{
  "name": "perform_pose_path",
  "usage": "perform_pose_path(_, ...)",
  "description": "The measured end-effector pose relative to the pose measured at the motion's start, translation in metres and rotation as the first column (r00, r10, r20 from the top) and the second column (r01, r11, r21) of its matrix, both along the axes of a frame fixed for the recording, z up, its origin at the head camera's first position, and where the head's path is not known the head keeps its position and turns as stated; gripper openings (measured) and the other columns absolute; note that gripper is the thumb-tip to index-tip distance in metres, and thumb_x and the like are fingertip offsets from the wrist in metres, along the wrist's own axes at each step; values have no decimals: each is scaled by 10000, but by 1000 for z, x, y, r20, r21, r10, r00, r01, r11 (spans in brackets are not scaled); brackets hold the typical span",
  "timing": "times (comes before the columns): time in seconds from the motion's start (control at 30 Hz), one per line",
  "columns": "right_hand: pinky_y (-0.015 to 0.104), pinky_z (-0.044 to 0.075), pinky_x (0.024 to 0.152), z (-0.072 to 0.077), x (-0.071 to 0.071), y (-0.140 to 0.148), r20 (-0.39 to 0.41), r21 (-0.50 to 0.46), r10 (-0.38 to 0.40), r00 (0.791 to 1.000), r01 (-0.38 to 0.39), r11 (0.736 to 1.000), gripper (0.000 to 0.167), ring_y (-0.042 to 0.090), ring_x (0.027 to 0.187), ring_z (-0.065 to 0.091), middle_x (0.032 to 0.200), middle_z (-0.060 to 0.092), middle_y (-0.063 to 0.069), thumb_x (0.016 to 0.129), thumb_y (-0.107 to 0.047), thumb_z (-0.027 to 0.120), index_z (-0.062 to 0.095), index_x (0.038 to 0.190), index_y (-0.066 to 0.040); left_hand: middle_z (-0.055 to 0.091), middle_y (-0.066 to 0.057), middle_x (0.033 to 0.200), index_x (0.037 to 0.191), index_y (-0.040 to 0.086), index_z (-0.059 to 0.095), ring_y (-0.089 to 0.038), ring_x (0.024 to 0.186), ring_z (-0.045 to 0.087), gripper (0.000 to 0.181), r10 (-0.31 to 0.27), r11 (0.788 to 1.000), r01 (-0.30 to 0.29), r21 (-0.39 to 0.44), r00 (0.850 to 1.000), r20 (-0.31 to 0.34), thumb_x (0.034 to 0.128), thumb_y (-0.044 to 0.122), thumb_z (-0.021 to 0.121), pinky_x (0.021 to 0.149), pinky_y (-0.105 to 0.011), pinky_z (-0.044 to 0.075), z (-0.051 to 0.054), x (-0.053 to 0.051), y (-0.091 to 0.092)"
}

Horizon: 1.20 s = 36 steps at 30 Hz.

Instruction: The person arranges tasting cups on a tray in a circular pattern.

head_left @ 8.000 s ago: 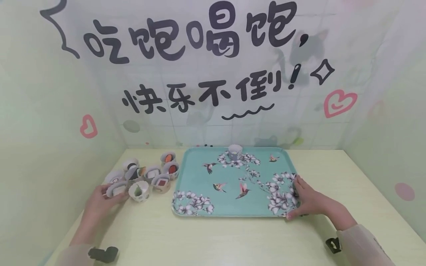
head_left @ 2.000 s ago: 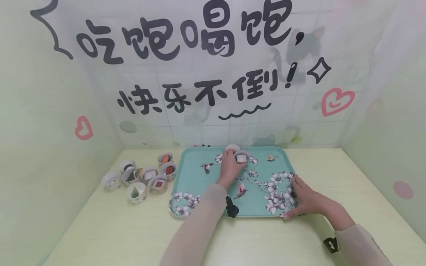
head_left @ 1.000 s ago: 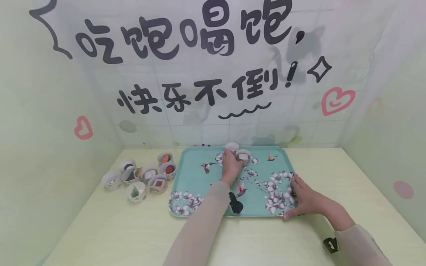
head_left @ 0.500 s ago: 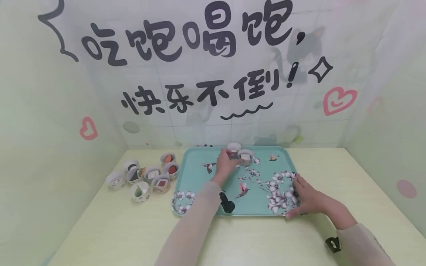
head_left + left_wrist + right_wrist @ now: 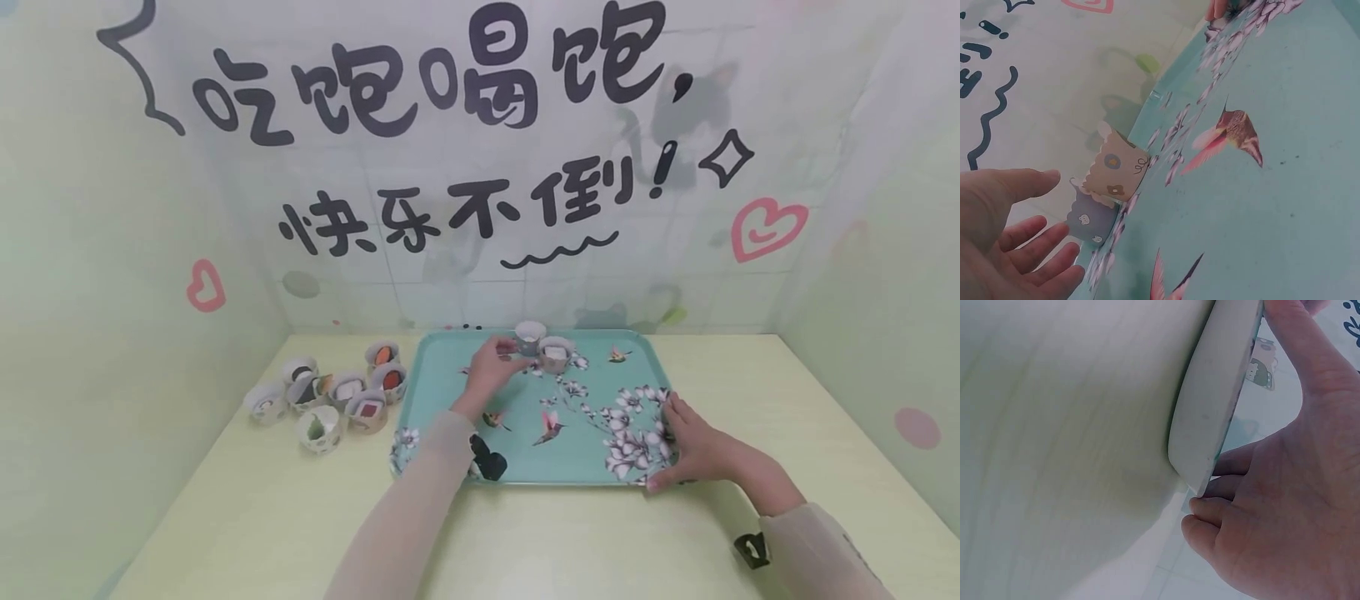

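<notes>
Left hand (image 5: 491,372), spread, hovers beside 2 cups (image 5: 555,367), 1 holding a white block (image 5: 556,353). Right hand (image 5: 701,446) grips the floral turquoise tray (image 5: 577,458); 8 loaded cups (image 5: 320,442) stand farther left.

Three pale walls (image 5: 105,208) with black lettering (image 5: 498,35) and pink hearts (image 5: 769,233) around a light wood-grained table (image 5: 570,533)

The tray (image 5: 577,458) leaves its middle passable (grey cup (image 5: 529,345) and beige cup (image 5: 555,363) obstruct back centre).
</notes>
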State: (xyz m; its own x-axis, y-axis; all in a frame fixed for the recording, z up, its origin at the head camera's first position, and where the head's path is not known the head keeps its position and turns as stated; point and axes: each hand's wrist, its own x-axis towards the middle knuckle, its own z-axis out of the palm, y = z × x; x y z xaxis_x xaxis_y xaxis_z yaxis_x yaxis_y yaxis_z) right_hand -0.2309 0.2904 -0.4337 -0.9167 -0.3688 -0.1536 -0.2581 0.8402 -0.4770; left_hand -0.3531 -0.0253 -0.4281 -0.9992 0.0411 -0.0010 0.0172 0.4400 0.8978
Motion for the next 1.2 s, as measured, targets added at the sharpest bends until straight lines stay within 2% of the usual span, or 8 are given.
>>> perform_pose_path(0.17,729,183,1133,-1,0,1,-1,2,0,1000,0,1000,1328,638,1414,53,1530,-12,481,663,-440,905,99,1457,255,628,-134,1339,1302,66,584,-310,1281,581,469,-36,999,36,12,999,3,898,242,745,1055,-447,506,3,3,-8)
perform_pose_path(0.43,729,187,1133,-1,0,0,3,-4,0,1000,0,1000,1319,639,1412,61,1530,-4,481,666,-435,906,106,1457,254,640,-126,1344,1331,37,584,-295,1262,606,514,-78,996,79,36,997,-22,895,254,748,1028,-407,531,6,7,-21)
perform_pose_path(0.8,724,174,1141,2,0,-1,11,-1,-5,1000,5,1000,1325,633,1419,49,1534,-11,477,663,-438,905,103,1457,255,609,-119,1387,1393,61,541,-304,1303,575,615,-173,983,174,56,985,-12,883,326,758,1079,-415,496,24,22,-36)
perform_pose_path(0.97,723,180,1140,1,-1,-1,-2,5,9,1000,-9,1000,1292,635,1416,56,1530,-4,481,682,-415,902,114,1452,261,575,-123,1433,1426,68,506,-343,1356,521,630,-223,972,223,77,975,-8,889,284,756,1107,-442,469,32,29,-48)
perform_pose_path(1.2,724,174,1140,0,-2,1,0,9,3,1000,-3,1000,1306,637,1414,53,1529,-9,481,674,-430,902,112,1454,257,549,-130,1463,1443,78,486,-353,1371,502,615,-274,961,275,42,961,-33,907,244,738,1109,-455,464,40,38,-66)
